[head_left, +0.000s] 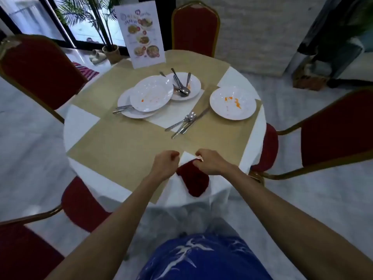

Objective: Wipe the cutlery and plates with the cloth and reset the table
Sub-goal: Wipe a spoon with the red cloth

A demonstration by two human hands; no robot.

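Note:
A dark red cloth [194,179] hangs over the near edge of the round table [80,122]. My right hand [210,161] pinches its upper edge. My left hand [164,163] is closed at the cloth's left edge; whether it grips the cloth I cannot tell. Stacked white plates [149,94] with orange smears sit at the centre, with cutlery [123,109] tucked under them at the left. A smaller plate [193,84] behind carries spoons [181,87]. Another stained plate [232,103] lies at the right. Loose cutlery [185,122] rests on a white napkin between the plates.
Red chairs with gold frames ring the table: far left [38,71], back [194,27], right [333,136], near left [80,205]. A standing menu card [141,33] is at the far side. Beige placemats [129,146] cover the white tablecloth. A potted palm [110,51] stands by the window.

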